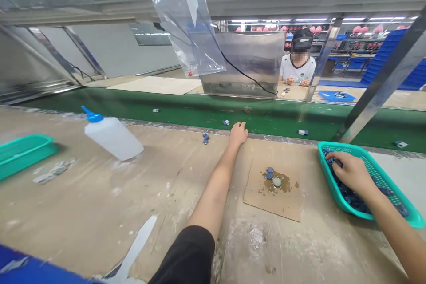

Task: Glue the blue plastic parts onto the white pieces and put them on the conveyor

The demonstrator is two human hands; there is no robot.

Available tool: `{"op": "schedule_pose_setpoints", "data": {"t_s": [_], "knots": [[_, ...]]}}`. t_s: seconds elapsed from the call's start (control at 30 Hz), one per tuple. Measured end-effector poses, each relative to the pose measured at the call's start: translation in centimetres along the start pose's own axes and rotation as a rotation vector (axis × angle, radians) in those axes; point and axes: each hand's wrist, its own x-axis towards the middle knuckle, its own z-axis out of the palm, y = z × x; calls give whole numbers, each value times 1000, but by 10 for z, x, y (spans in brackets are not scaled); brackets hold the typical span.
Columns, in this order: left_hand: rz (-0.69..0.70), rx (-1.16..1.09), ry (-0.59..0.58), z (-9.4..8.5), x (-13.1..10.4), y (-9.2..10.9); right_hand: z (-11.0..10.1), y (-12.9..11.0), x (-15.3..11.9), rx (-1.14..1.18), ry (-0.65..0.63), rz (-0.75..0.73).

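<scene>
My left hand [238, 133] reaches to the near edge of the green belt [186, 117], its fingers bent over the edge beside a small blue-and-white piece [226, 122]; what the fingers hold, if anything, is hidden. At the right, my right hand [349, 169] is inside a green basket [376, 159] of small dark blue parts [354, 199], with its fingers curled down over them. Between my arms lies a cardboard square [259, 199] with wet brown spots, a blue part [269, 172] and a round cap-like piece [277, 181].
A white bottle with a blue cap [115, 137] leans at the left, near another green basket [26, 148]. Small blue parts [205, 138] lie left of my left hand. A plastic bag [196, 35] hangs above the belt. A person [299, 64] sits across it, beyond a metal post [382, 75].
</scene>
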Motion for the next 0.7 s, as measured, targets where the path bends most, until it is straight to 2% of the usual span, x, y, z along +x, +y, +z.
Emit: {"op": "schedule_pose_setpoints", "data": {"t_s": [0.1,0.2,0.33,0.43,0.57,0.63,0.7], "knots": [[-41,-24,8,-1,-1,1,1,-3,-1,11,1,-1],[-130,-49,67,-4,2,0,-1,-8,0,30,33,22],[-286,-125,123,-9,11,-4,-7,-15,1,72,171,141],[-323,-237,104,-11,19,-5,-12,-19,1,158,207,223],[-274,-482,86,-14,19,-2,-15,-21,2,506,138,439],[-268,-639,115,-18,12,1,-16,-20,4,719,95,545],[-291,-812,170,-24,1,6,-18,-18,5,848,67,586]]}}
